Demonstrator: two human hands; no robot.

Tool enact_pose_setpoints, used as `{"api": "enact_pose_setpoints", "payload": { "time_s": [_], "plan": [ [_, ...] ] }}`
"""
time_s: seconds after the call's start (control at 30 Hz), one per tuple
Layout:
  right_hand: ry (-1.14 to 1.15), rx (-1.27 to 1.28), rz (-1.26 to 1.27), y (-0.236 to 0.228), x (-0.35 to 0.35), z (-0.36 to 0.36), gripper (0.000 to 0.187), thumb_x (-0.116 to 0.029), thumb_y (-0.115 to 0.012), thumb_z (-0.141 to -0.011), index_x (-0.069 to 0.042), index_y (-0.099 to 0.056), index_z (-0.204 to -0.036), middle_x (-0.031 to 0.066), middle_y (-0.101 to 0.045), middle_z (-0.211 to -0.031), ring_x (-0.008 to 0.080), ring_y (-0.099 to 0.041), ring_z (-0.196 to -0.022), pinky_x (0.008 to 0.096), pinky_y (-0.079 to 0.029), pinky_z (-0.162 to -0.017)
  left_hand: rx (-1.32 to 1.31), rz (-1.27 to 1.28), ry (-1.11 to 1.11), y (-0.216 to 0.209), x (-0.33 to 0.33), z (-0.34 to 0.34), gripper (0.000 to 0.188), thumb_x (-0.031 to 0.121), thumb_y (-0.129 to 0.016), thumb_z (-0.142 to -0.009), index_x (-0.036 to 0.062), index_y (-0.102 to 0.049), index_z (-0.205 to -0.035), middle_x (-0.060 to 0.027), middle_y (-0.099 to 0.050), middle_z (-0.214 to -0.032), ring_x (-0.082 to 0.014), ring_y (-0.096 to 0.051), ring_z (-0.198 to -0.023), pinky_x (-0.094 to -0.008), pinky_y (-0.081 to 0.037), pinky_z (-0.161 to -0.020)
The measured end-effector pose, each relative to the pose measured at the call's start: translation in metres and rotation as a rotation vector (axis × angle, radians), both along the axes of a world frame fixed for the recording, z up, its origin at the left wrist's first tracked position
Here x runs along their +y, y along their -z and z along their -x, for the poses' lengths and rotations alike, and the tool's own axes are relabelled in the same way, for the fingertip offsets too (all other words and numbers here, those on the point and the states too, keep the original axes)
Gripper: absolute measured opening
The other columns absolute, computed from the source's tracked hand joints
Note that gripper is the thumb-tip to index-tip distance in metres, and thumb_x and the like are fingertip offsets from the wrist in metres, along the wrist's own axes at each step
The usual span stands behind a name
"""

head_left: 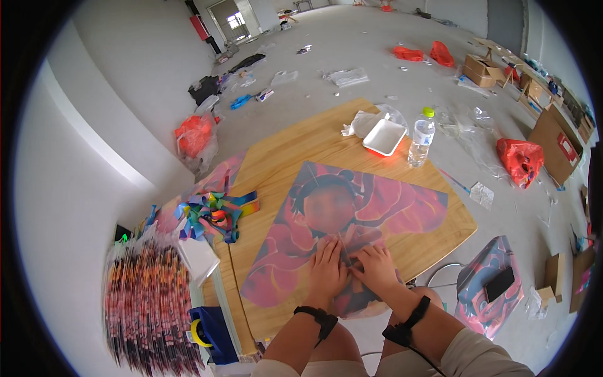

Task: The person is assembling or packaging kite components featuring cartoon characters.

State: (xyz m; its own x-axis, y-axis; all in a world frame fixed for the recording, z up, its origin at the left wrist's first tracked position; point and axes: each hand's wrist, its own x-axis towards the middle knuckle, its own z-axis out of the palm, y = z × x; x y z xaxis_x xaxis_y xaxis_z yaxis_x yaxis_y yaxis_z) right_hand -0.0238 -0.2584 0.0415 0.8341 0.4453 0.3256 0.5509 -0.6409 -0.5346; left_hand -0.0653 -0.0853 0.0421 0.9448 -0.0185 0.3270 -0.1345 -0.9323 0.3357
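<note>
A pink and purple printed kite sheet [402,210], thin and triangular with a pictured figure, lies spread over the wooden table [276,157]. Its lower end hangs over the near edge, above my knees. Against its lower middle rests my left hand [328,264], with the fingers stretched out flat. Close beside it, my right hand [377,265] has bent fingers pressed together at the sheet's centre line. A thin pale line, perhaps a rod or a seam, runs between the two hands. Whatever the right fingertips pinch is too small to make out.
Multicoloured ribbons [217,213] lie at the table's left, above a thick stack of printed sheets [144,301]. Yellow tape [201,333] sits by a blue holder. A white tray [384,137] and water bottle [421,138] stand far right. A phone [500,284] lies on another printed sheet.
</note>
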Motion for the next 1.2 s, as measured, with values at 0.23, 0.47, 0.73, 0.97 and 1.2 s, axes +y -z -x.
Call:
{"api": "enact_pose_setpoints", "payload": {
  "time_s": [0.23, 0.47, 0.73, 0.97, 1.2],
  "plan": [
    [0.126, -0.005, 0.221, 0.008, 0.019, -0.004, 0.019, -0.027, -0.074, -0.083, -0.012, -0.065, -0.091, 0.0065, -0.066, -0.095, 0.029, -0.063, -0.099, 0.046, -0.044, -0.09, -0.248, 0.359, -0.041, -0.017, 0.019, 0.02, 0.044, 0.006, -0.052, -0.095, 0.0065, -0.056, -0.139, -0.0149, -0.055, -0.141, -0.0293, -0.054, -0.128, -0.0419, -0.041, -0.107],
    [0.239, 0.153, 0.348, 0.019, 0.02, -0.006, 0.017, -0.025, -0.073, -0.085, -0.009, -0.069, -0.091, 0.0119, -0.071, -0.096, 0.0343, -0.07, -0.095, 0.0485, -0.055, -0.082, 0.123, 1.184, -0.231, -0.059, 0.078, 0.181, 0.024, 0.012, -0.053, -0.106, 0.003, -0.061, -0.126, -0.0037, -0.065, -0.095, -0.0081, -0.059, -0.08, -0.0228, -0.049, -0.072],
    [0.137, 0.292, 0.695, -0.042, 0.021, 0.015, 0.016, -0.016, -0.07, -0.087, -0.008, -0.075, -0.099, 0.0143, -0.073, -0.106, 0.0333, -0.072, -0.103, 0.0438, -0.06, -0.083, 0.579, 0.979, -0.718, 0.011, 0.13, 0.431, 0.017, 0.018, -0.061, -0.097, 0.0072, -0.075, -0.095, -0.0041, -0.067, -0.072, -0.0172, -0.064, -0.063, -0.0296, -0.052, -0.058],
    [0.069, 0.199, 0.871, -0.028, 0.001, 0.025, 0.03, -0.014, -0.071, -0.085, -0.013, -0.072, -0.115, 0.0136, -0.073, -0.11, 0.0326, -0.072, -0.104, 0.0428, -0.06, -0.084, 0.364, -0.074, -0.912, 0.017, 0.182, 0.447, 0.018, 0.018, -0.061, -0.089, 0.0115, -0.076, -0.098, -0.0133, -0.073, -0.109, -0.035, -0.067, -0.103, -0.0508, -0.051, -0.083],
    [0.168, 0.071, 0.696, -0.024, -0.007, 0.052, 0.022, -0.012, -0.072, -0.082, -0.008, -0.069, -0.104, 0.015, -0.072, -0.098, 0.035, -0.072, -0.095, 0.0446, -0.059, -0.079, 0.499, 0.014, -0.837, 0.077, 0.225, 0.428, 0.049, 0.035, -0.064, -0.088, 0.0253, -0.06, -0.136, -0.0145, -0.067, -0.128, -0.0389, -0.062, -0.12, -0.0586, -0.046, -0.098]
  ]
}}
